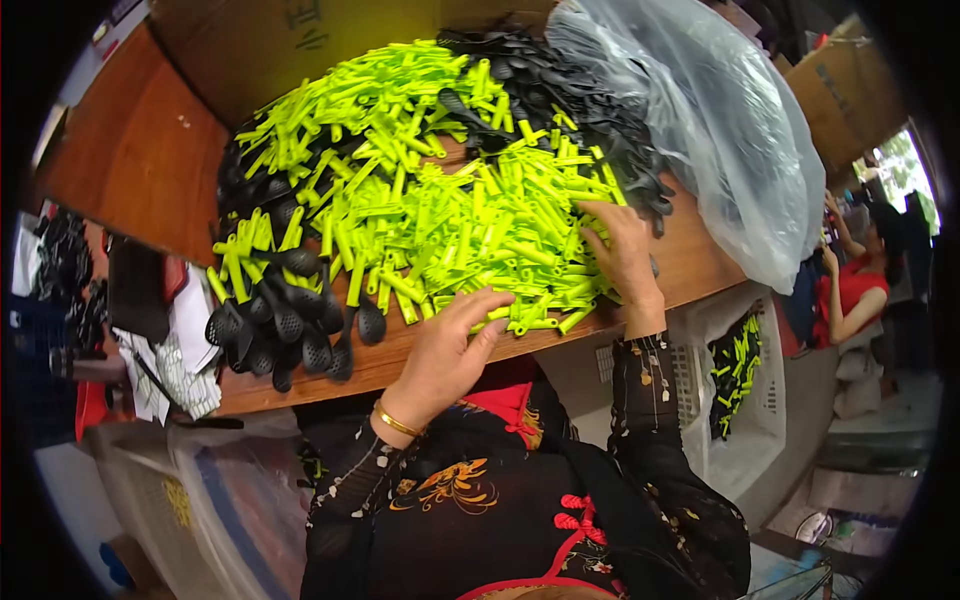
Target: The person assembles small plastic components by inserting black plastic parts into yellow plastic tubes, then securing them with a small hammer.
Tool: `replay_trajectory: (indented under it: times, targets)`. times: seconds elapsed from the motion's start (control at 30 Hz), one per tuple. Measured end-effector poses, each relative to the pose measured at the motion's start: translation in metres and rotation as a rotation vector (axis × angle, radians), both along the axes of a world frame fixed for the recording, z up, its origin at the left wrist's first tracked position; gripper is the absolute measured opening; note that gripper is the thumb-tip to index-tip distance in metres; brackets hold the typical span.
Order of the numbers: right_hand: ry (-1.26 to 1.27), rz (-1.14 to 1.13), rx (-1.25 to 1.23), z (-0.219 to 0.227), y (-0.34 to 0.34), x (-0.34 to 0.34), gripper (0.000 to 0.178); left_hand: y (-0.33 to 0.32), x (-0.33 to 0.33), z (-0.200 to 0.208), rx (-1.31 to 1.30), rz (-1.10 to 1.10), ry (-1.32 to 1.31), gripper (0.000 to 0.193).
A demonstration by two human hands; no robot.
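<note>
A large heap of lime-green tube-shaped handles (470,220) covers the middle of the brown wooden table (700,235). My left hand (445,355) is at the heap's near edge, fingers stretched toward the handles and thumb apart. On the heap's right side rests my right hand (622,248), cupped loosely with its fingertips against the handles. I see nothing gripped in either hand. Black slotted spoons (290,325), some with green handles fitted, lie bunched at the table's near left. More black spoon parts (590,95) are piled at the back right.
A clear plastic bag (710,130) drapes over the table's right side. Cardboard (380,30) stands behind the heap. Below right, a white crate (765,400) holds green-and-black pieces. A plastic-lined bin (200,500) stands below left. Another person (860,290) is at the far right.
</note>
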State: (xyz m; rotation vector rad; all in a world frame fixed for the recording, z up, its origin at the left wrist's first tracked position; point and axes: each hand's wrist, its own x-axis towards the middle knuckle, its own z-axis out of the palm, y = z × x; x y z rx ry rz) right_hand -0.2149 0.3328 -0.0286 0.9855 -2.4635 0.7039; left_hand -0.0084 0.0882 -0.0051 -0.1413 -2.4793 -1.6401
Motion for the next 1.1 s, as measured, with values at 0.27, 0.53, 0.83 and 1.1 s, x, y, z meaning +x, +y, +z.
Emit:
replay_trajectory:
  times: [0.27,0.53,0.83,1.1]
  targets:
    - [-0.075,0.014,-0.191,-0.013,0.010,-0.013,0.025,0.013,-0.012,-0.020,-0.285,-0.049,0.047,0.032]
    - [-0.155,0.011,-0.553,-0.007,0.011,-0.004,0.026,0.018,-0.015,-0.009,-0.157,-0.011,0.060,0.030]
    - [-0.605,-0.186,-0.774,0.007,0.077,-0.022,0.023,0.022,-0.018,0.002,-0.075,-0.002,0.064,0.027]
    - [-0.343,-0.558,0.218,-0.018,0.095,-0.026,0.033,0.033,-0.019,0.003,-0.031,-0.066,0.045,0.027]
